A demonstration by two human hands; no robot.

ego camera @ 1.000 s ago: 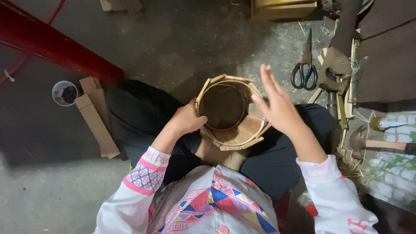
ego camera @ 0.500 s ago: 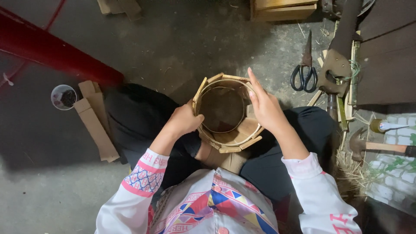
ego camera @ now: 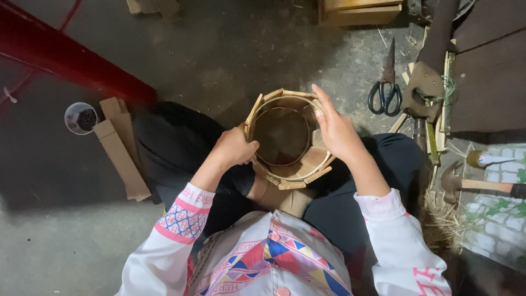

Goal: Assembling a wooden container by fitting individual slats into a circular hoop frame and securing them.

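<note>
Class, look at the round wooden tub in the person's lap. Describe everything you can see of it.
The round wooden tub is a small open vessel of pale upright wooden slats set in a ring, their tops uneven, some jutting outward. A thin hoop runs inside the ring, and a darker brown disc forms the bottom. It sits mouth up on the lap, between dark trouser legs. The left hand grips its left wall; the right hand rests on its right rim, fingers stretched along the slats.

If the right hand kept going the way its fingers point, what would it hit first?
The right hand points up and slightly left along the round wooden frame. Past the fingertips there looks to be only bare floor, though depth is unclear.
</note>
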